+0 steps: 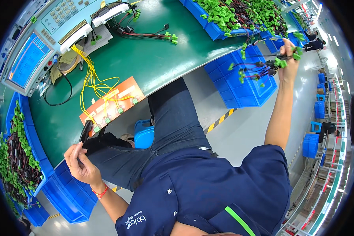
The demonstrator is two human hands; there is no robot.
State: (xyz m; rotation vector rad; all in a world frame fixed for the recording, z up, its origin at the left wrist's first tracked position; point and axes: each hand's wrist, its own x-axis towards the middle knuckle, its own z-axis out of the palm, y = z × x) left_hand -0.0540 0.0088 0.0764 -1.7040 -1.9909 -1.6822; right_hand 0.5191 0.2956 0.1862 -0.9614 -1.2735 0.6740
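Seated person at a green bench (153,63), arms spread wide.
The right hand (289,59) is raised out to the side, fingers closed around a harness (263,67) of dark wires with green plugs, above a blue bin (244,88). The left hand (79,163) grasps a black tool (85,131) at the bench edge, beside an orange board (112,100) with yellow wires.

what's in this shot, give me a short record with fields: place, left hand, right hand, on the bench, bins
place: green workbench, seen from above
left hand: left hand grips a black tool at the bench edge
right hand: right hand raised, holding a wire harness with green connectors
on the bench: orange test board with yellow wires; tester with blue screen
bins: blue bins of green-connector harnesses
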